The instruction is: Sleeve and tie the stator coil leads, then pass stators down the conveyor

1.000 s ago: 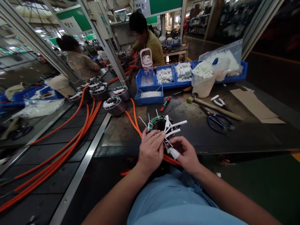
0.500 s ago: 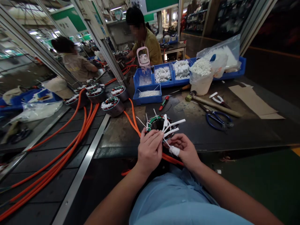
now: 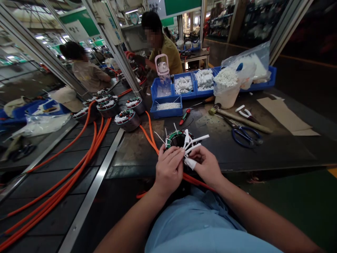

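A round motor stator (image 3: 172, 137) with green and white windings stands at the table's near edge. Several white sleeves (image 3: 201, 138) and thin white ties stick up and out from its rim. My left hand (image 3: 170, 168) lies against the near left side of the stator, its fingers pressed together at the base of the sleeves. At the near right side is my right hand (image 3: 207, 165), fingers curled close to the lowest sleeve; its thumb wears a white wrap (image 3: 190, 163). What lies between the fingertips of either hand is too small to make out.
Blue bins (image 3: 166, 111) of white sleeves and ties stand behind the stator. Blue-handled scissors (image 3: 243, 135), a hammer (image 3: 242, 119) and a red cutter (image 3: 185, 117) lie on the table (image 3: 279, 151). Finished-looking stators (image 3: 127, 120) with orange cables are at left. Two people sit beyond.
My right hand has moved up and left, and its fingers have closed in near the lowest sleeve. My left hand has hardly moved. The person beyond has shifted an arm.
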`<state>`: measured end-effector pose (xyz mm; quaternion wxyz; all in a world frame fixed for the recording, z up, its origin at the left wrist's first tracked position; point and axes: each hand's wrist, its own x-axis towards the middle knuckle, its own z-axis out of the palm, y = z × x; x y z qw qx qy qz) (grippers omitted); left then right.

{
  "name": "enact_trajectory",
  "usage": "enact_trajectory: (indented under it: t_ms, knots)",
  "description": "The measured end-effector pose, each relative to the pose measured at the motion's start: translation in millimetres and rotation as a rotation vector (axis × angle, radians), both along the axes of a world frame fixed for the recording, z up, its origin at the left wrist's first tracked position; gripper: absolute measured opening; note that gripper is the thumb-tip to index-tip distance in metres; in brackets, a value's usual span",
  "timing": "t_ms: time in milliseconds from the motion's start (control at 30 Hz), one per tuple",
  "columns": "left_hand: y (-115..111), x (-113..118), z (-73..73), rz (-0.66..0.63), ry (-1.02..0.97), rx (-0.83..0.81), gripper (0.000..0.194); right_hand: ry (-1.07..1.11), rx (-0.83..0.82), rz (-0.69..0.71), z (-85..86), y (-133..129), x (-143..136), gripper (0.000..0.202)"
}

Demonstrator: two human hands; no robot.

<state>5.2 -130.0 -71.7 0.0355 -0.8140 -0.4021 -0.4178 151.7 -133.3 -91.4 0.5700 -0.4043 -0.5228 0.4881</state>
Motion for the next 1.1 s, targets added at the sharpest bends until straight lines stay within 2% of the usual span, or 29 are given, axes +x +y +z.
enact_trajectory:
  t_ms: [167, 633, 733, 900, 1100]
  knots:
    - [-0.3, -0.5, -1.6, 0.004, 0.001, -0.005, 0.030, 0.153, 0.056, 0.147, -5.8, -14.3, 5.9, 0.024]
    - [0.6, 0.4, -3.2, 0.001, -0.007, 0.032, 0.032, 0.212, 0.025, 0.146, -9.5, -15.6, 8.5, 0.023]
    - [1.2, 0.7, -2.3, -0.007, -0.007, 0.032, 0.031, 0.155, -0.012, 0.105, -5.1, -9.5, 4.3, 0.023]
    - [-0.6, 1.8, 0.4, -0.003, -0.025, 0.023, 0.030, -0.052, -0.057, -0.053, 4.7, 2.3, -3.8, 0.022]
    - [-3.9, 2.4, 1.3, 0.011, -0.049, -0.011, 0.027, -0.130, 0.164, 0.082, -1.5, -10.5, 5.0, 0.017]
